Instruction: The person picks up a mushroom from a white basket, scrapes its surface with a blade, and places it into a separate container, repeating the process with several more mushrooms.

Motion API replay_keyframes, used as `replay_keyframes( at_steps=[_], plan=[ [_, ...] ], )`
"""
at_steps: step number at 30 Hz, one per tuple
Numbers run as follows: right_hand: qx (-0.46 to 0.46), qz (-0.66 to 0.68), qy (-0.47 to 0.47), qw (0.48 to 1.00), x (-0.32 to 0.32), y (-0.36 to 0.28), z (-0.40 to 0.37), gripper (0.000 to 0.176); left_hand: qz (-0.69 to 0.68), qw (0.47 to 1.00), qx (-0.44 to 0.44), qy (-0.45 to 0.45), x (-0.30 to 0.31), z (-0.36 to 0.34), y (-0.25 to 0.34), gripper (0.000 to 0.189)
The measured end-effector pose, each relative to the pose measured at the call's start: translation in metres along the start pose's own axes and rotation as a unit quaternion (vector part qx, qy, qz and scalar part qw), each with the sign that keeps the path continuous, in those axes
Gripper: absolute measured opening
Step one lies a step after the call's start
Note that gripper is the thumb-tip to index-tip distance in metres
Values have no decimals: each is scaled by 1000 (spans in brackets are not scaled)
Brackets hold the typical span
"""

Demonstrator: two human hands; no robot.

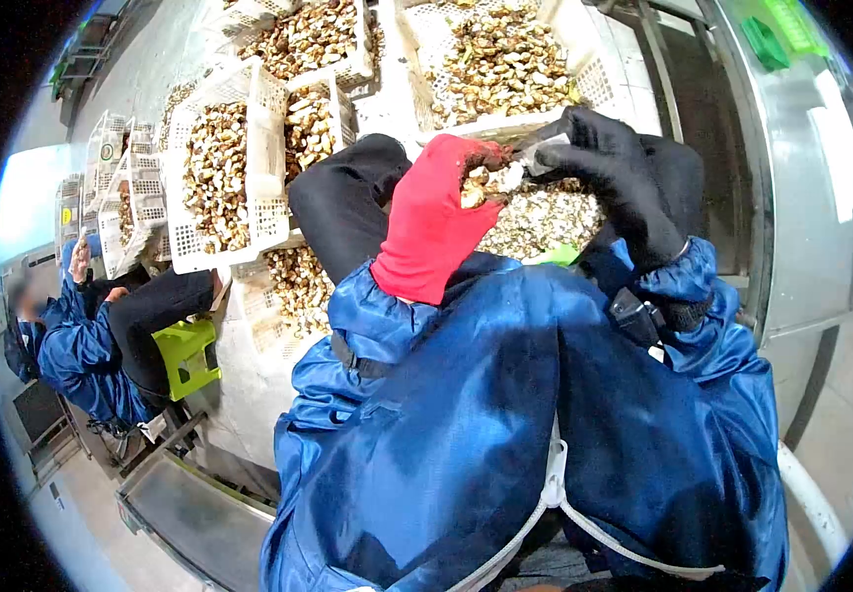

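Note:
My left hand [431,222], in a red glove with dirt-dark fingertips, is closed around a few small brown-and-white pieces [476,189] that look like mushrooms. Close beside it, my right hand [609,168] wears a black glove. Its fingers are bent around a small light-grey object [546,155] whose kind I cannot make out. Both hands meet above a heap of pale, speckled small bits [540,219] between my knees. A bright green edge [559,256] shows at the near side of that heap.
A white perforated crate [599,84] of brown-and-white pieces stands just beyond my hands. More filled crates, including a white crate [270,148], stand to the left. Farther left a person [91,345] in blue sits by a lime-green stool [187,357]. Metal framing [764,197] runs along the right.

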State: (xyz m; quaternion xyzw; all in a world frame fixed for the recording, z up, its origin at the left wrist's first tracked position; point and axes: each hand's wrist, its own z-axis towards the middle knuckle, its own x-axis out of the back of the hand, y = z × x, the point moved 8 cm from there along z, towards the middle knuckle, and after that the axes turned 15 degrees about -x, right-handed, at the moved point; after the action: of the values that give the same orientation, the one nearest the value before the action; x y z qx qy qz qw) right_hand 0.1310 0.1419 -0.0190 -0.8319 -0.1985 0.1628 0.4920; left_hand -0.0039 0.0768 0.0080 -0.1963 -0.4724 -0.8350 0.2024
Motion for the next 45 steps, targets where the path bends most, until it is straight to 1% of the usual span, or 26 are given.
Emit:
replay_keyframes(
  at_steps=[2,3,4,5,7,8,9,11,12,14,18,19,22,24,25,28,29,32,33,34,36,37,39,42,44,45],
  plan=[
    [9,-63,-28,998,-14,-6,-11,14,-14,1000,21,6,-1,0,-4,38],
    [11,-163,0,987,-16,-10,-15,16,-19,999,23,12,-3,-1,-5,38],
    [18,-129,-7,991,-17,-8,-14,16,-24,999,24,18,-5,-1,-6,38],
    [25,-97,-15,995,-17,-4,-12,17,-15,1000,-9,24,-3,1,-4,41],
    [18,-42,-38,998,-17,-6,-14,17,-173,971,164,20,-10,-11,-28,40],
    [36,-46,-41,997,-17,-9,-15,17,-249,936,248,18,-14,-22,-36,39],
    [55,-50,-43,996,-17,-11,-16,17,-370,869,328,3,-23,-32,-38,36],
    [99,-71,-52,991,-17,-16,-19,19,-499,791,351,50,-27,-36,-32,34],
    [93,-60,-52,992,-18,-16,-19,18,-560,743,359,73,-29,-38,-29,34],
    [83,-38,-53,994,-19,-17,-19,18,-553,751,356,64,-32,-39,-39,35],
    [207,-158,40,965,-19,-28,-22,11,-497,778,371,100,-30,-34,-42,35],
    [192,-159,40,968,-21,-29,-24,14,-483,784,374,105,-29,-33,-42,36],
    [238,-206,64,947,-23,-27,-26,16,-481,787,374,95,-33,-36,-45,37],
    [199,-146,46,968,-22,-22,-22,16,-517,769,367,78,-38,-34,-46,36],
    [179,-116,37,976,-20,-19,-21,15,-508,762,387,103,-37,-36,-44,35],
    [26,-37,37,998,-4,-2,-10,15,-462,801,372,75,-34,-36,-42,34],
    [11,-40,45,998,-2,-3,-11,12,-439,807,385,92,-32,-36,-42,33],
    [91,-22,15,995,-16,-9,-16,12,-355,870,336,66,-24,-31,-43,32],
    [158,-85,5,984,-21,-12,-14,13,-331,880,333,75,-22,-30,-45,32],
    [163,-190,41,967,-20,-10,-14,13,-303,897,312,76,-21,-27,-43,31],
    [248,-195,71,946,-23,-20,-24,11,-249,927,269,78,-17,-21,-37,30],
    [181,-136,63,972,-19,-16,-19,11,-215,938,264,69,-15,-23,-41,28],
    [45,-13,42,998,-8,-2,-10,12,-240,934,254,77,-14,-23,-37,28],
    [16,42,22,999,-7,-4,-11,16,-209,948,224,84,-9,-21,-32,26],
    [101,-83,15,991,-17,-12,-16,17,-166,962,200,82,-8,-18,-30,25],
    [172,-150,23,973,-22,-16,-17,15,-134,975,152,90,-6,-14,-26,25]
  ],
)
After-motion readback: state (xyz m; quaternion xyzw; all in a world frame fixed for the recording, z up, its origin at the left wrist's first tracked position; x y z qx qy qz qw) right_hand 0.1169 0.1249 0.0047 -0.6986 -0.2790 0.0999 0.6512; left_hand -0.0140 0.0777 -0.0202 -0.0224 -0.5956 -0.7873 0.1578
